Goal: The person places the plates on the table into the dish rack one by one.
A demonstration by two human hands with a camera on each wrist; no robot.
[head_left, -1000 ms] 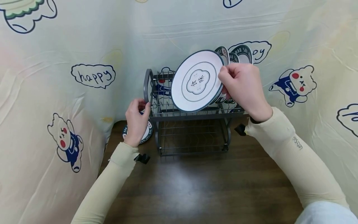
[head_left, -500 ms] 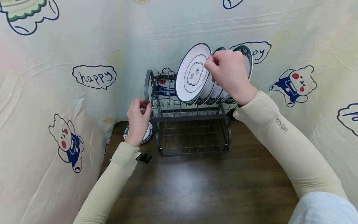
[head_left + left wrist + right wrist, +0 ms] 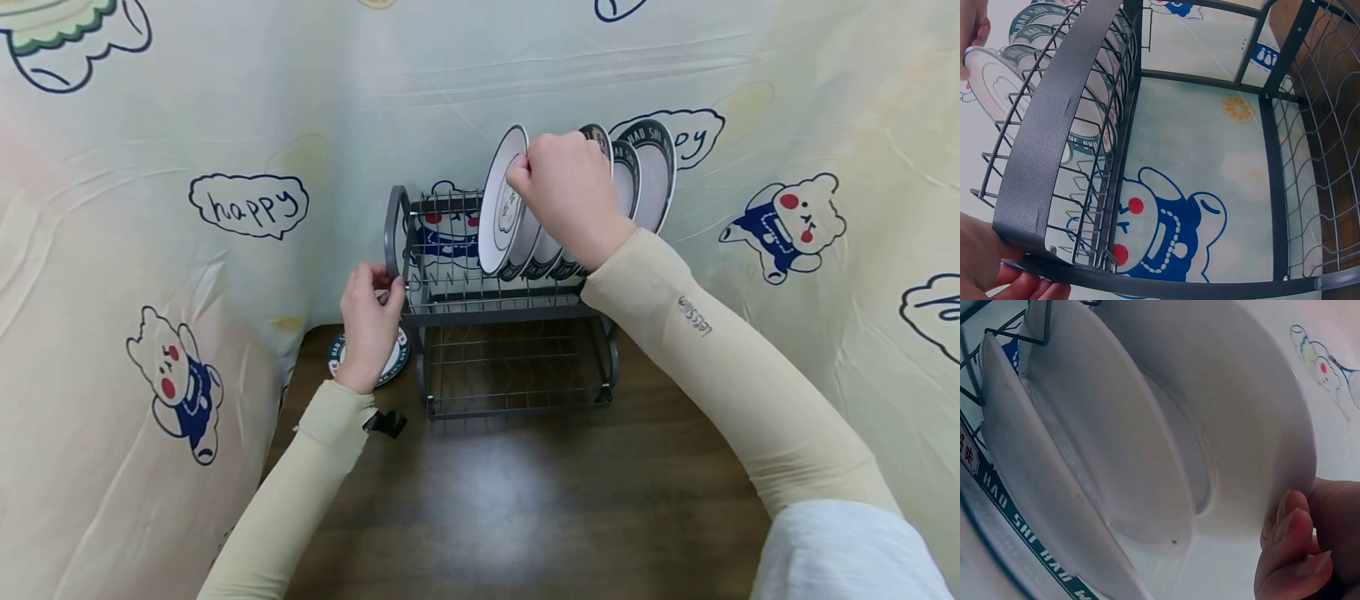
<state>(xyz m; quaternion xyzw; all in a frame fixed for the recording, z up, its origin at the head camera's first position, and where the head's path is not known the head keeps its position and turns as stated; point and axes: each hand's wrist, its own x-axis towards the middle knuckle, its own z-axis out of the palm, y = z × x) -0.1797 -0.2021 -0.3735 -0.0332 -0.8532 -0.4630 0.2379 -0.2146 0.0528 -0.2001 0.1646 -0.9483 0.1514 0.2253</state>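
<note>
My right hand (image 3: 566, 192) pinches the edge of a white plate (image 3: 495, 225) with a dark rim line and characters at its centre. The plate stands tilted in the upper tier of a dark two-tier dish rack (image 3: 495, 315), left of the other plates. In the right wrist view its pale underside (image 3: 1254, 425) faces two plates behind it. My left hand (image 3: 371, 325) grips the rack's left end frame; the left wrist view shows its fingers under the frame's corner (image 3: 1019, 231).
Several dark-rimmed plates (image 3: 652, 167) stand on edge in the rack's upper right. Another plate (image 3: 397, 358) lies on the brown wood surface (image 3: 480, 500) at the rack's left, partly behind my left hand. Printed cloth (image 3: 247, 125) hangs behind and at both sides.
My right hand has moved left and turned the plate from facing the camera to nearly edge-on, lowering it among the rack's wires. My left hand has stayed on the frame.
</note>
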